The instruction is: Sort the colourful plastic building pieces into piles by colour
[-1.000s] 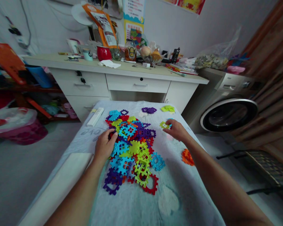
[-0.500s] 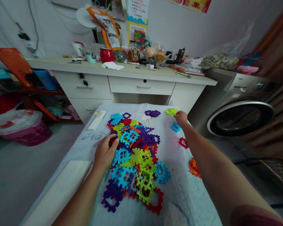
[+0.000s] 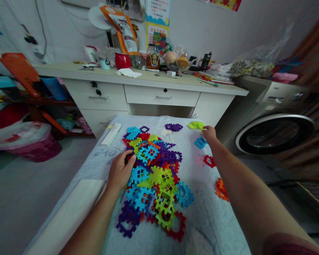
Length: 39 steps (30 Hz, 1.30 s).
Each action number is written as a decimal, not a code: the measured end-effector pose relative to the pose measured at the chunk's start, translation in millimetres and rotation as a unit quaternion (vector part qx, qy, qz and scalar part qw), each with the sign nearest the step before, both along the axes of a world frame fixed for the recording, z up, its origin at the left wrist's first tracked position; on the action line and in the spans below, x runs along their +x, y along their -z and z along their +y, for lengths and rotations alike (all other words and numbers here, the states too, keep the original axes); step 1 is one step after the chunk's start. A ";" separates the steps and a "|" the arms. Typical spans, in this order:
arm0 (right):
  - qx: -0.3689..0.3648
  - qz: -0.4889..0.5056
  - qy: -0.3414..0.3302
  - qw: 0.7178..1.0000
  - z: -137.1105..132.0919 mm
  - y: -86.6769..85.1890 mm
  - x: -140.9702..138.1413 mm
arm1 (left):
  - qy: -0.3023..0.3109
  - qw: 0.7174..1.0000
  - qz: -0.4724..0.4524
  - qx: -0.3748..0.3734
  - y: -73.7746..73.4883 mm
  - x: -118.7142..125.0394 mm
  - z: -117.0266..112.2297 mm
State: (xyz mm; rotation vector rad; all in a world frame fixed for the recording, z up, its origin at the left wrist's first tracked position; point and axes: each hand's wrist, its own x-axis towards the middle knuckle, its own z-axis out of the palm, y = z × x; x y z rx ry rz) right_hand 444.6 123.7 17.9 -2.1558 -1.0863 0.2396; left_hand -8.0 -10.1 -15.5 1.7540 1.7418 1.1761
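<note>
A soft-looking pale cloth (image 3: 202,219) lies under a heap of pieces (image 3: 156,175), flat and plastic-looking with notched edges, some solid, others pierced by windows or wide openings, in glossy blue, lime, purple, red and orange. At the heap's nine o'clock the left hand (image 3: 121,169) curls against its edge; I cannot tell whether it grips anything. Between one and two o'clock, the right hand's (image 3: 209,133) fingertips meet a lime cluster (image 3: 196,125), their hold unclear.
</note>
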 end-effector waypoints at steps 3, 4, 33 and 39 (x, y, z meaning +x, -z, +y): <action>0.030 0.027 -0.010 0.999 -8.3 -13.7 -10.7 | 0.001 1.000 0.000 -0.002 -1.3 0.7 -0.1; 0.050 0.053 -0.022 0.997 -11.9 -19.4 -17.6 | 0.000 1.000 0.000 -0.002 -1.9 1.1 -0.2; 0.025 0.191 -0.392 0.900 -98.1 -42.8 -149.6 | 0.000 1.000 0.005 0.011 -4.8 2.3 -1.6; 0.058 -0.014 -0.261 0.964 -83.8 -18.9 -133.6 | -0.002 1.000 0.007 0.007 -4.3 1.9 -1.4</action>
